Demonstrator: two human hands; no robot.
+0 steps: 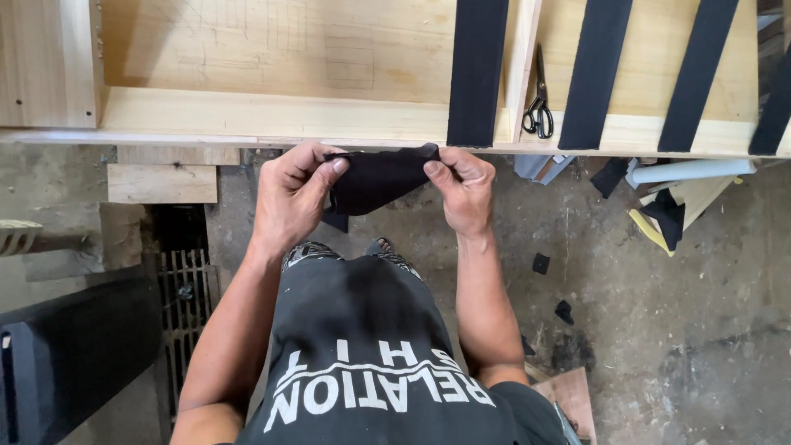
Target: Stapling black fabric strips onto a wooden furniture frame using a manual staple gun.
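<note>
- Concrete floor (659, 330), dusty and littered with black scraps, fills the lower frame; a pale wooden frame (272, 115) spans the top.
- Left hand (288, 198) and right hand (463, 188) sit at centre, each pinching an end of a black fabric piece (375, 177) stretched between them.
- Black straps (476, 70) cross the frame; scissors (539, 107) lie upper right.
</note>
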